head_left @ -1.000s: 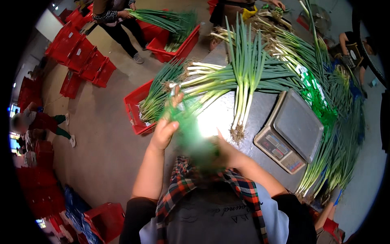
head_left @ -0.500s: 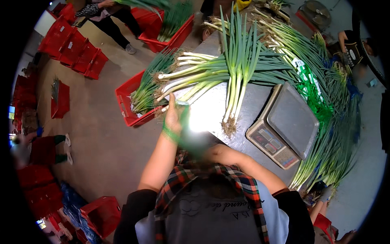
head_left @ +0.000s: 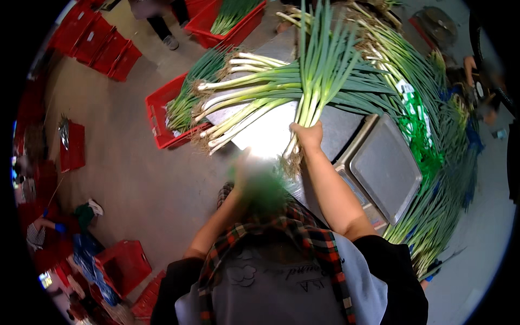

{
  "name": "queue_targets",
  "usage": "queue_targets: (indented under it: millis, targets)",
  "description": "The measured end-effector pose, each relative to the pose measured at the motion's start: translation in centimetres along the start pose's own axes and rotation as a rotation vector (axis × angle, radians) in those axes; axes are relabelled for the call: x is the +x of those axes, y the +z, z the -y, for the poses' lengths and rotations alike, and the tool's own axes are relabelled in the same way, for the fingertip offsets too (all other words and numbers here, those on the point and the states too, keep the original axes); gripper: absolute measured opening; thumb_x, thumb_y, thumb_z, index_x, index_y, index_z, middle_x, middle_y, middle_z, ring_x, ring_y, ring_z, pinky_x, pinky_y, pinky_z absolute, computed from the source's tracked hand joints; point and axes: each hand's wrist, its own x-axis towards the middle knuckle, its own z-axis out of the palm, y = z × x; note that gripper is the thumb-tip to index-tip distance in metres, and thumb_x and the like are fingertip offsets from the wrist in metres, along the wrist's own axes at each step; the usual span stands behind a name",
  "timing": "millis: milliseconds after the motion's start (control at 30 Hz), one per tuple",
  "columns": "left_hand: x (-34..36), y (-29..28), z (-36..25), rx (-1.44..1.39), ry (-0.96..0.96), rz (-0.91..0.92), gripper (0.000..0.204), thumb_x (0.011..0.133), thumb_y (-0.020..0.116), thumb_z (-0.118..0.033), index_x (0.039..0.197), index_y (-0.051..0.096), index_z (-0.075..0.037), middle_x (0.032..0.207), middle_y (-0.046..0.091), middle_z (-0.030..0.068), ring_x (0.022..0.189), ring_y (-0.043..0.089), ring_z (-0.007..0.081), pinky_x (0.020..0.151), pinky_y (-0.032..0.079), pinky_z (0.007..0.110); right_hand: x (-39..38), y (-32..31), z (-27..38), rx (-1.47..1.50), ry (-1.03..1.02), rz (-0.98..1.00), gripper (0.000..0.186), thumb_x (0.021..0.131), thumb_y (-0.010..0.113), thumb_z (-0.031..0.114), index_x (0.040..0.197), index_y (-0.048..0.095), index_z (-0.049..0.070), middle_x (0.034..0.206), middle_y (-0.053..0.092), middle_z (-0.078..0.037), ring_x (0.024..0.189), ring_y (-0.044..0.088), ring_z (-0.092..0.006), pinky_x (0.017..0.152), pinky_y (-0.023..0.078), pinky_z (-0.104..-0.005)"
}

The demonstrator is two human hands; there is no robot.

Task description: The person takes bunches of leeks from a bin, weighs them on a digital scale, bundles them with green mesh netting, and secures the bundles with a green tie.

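Note:
My right hand [head_left: 309, 134] is wrapped round the white lower stalks of an upright bunch of green onions [head_left: 311, 97], just above its roots. Its green leaves point away from me over the metal table. Other green onions [head_left: 244, 92] lie crosswise beneath that bunch, their white stalks and roots pointing left. Close to my body, my left hand [head_left: 244, 169] is partly smeared by a bright, blurred patch. A green, blurred material [head_left: 265, 187] shows beside it; its kind is unclear, and the fingers cannot be made out.
A scale [head_left: 387, 168] with a metal tray stands on the right of the table. Behind it are green plastic packaging [head_left: 420, 130] and a long heap of green onions [head_left: 449, 157]. A red crate [head_left: 157, 116] with green onions stands left; stacked red crates [head_left: 97, 43] are farther off.
My right hand has reached forward from near my body and taken hold of the upright bunch. My left hand has drawn back from the crosswise stalks toward my body.

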Motion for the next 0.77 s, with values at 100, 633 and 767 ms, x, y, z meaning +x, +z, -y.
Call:
queue_targets:
  millis: [100, 633, 767]
  targets:
    - [0.4, 0.5, 3.1, 0.154, 0.096, -0.02, 0.017, 0.078, 0.051, -0.024, 0.078, 0.052, -0.007, 0.073, 0.049, 0.0071, 0.065, 0.046, 0.0203, 0.06, 0.04, 0.035, 1.0, -0.6, 1.0, 0.502, 0.283, 0.255, 0.033, 0.065, 0.064, 0.004, 0.094, 0.051, -0.005, 0.081, 0.057, -0.015, 0.066, 0.058, -0.0244, 0.056, 0.049, -0.0327]
    - [1.5, 2.8, -9.7, -0.666, -0.31, 0.112, 0.048, 0.086, 0.047, -0.027, 0.124, 0.031, -0.002, 0.107, 0.052, 0.0098, 0.096, 0.047, 0.0191, 0.094, 0.031, 0.032, -4.0, 0.7, 8.8, 0.889, 0.322, 0.458, 0.026, 0.071, 0.055, 0.001, 0.094, 0.043, -0.002, 0.071, 0.052, -0.01, 0.062, 0.053, -0.0191, 0.056, 0.046, -0.0292]
    - [1.7, 2.3, -7.4, 0.178, -0.11, 0.038, 0.082, 0.077, 0.056, -0.045, 0.134, 0.011, -0.007, 0.126, 0.039, 0.0119, 0.111, 0.043, 0.024, 0.106, 0.009, 0.028, -2.9, 2.9, 5.3, 0.837, 0.227, 0.281, 0.019, 0.074, 0.052, 0.004, 0.09, 0.044, -0.004, 0.071, 0.053, -0.014, 0.055, 0.053, -0.0201, 0.049, 0.047, -0.0307]
